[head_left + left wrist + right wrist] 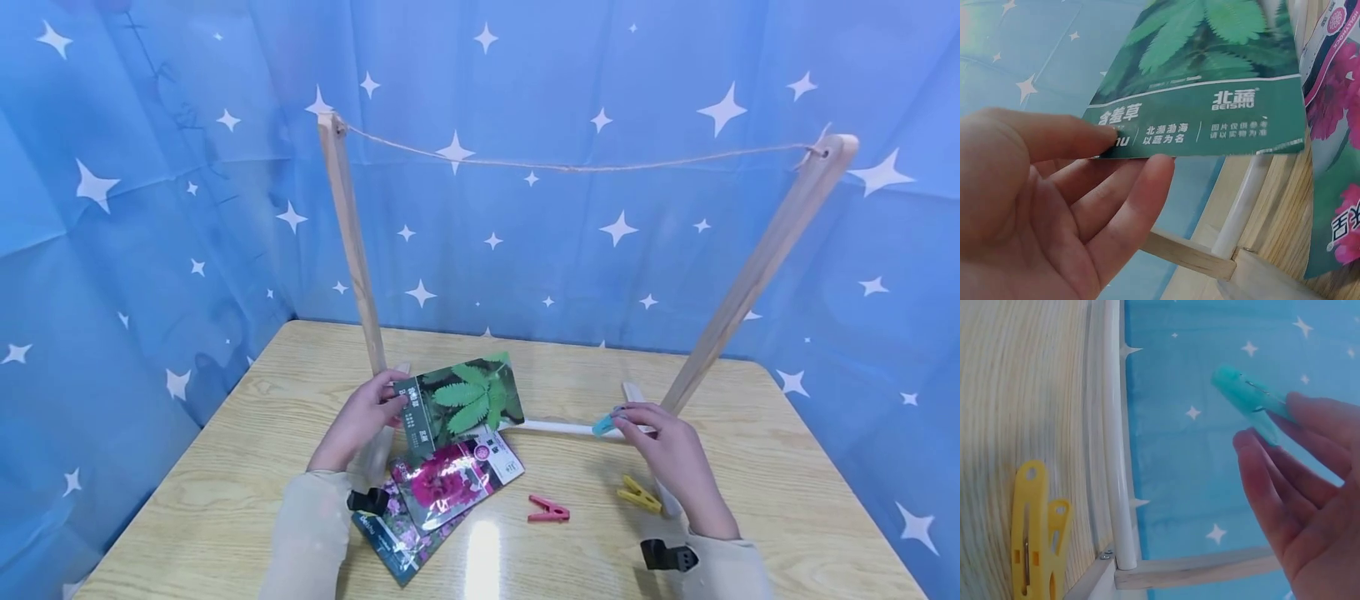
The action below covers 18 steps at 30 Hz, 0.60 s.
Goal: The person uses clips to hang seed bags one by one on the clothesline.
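Note:
My left hand (365,417) pinches the end of a green seed packet (465,398) with a leaf picture, thumb on the printed face and fingers behind, as the left wrist view shows. Below that packet lie a pink-flower seed packet (457,479) and, partly covered, a purple-flower packet (405,533) on the table. Between thumb and fingers my right hand (675,454) holds a teal clothespin (1250,400) above the table. A red clothespin (548,509) and a yellow clothespin (639,495) lie on the tabletop near the right hand.
A wooden frame stands on the table (225,467), with a left post (351,242), a right post (757,267) and a white crossbar (566,427) low between them. A sagging string (570,168) links the post tops. Behind hangs a blue starred curtain (540,275).

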### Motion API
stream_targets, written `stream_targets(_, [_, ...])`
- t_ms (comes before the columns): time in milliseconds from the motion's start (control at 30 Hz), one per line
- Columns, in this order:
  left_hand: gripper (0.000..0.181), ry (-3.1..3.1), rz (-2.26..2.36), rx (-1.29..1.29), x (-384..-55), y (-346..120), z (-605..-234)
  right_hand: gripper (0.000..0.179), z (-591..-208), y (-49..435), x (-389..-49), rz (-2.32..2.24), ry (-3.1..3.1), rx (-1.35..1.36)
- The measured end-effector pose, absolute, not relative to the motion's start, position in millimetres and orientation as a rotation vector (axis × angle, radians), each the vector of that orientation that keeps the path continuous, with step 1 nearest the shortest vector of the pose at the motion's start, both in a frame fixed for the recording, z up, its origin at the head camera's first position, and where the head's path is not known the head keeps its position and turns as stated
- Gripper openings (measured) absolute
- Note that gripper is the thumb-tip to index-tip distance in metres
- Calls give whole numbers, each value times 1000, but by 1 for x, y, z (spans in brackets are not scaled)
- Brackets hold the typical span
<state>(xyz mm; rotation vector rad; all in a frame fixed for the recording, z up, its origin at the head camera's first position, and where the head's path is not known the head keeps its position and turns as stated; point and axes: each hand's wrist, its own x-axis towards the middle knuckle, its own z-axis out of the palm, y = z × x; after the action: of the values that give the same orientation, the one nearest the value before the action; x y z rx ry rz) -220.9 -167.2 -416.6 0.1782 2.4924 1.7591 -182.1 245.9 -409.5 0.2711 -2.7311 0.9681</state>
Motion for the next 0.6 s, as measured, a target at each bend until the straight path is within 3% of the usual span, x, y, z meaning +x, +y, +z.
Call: stream_targets(600, [19, 2365, 1988, 172, -223, -150, -417, 27, -387, 242, -191, 909, -2680, 377])
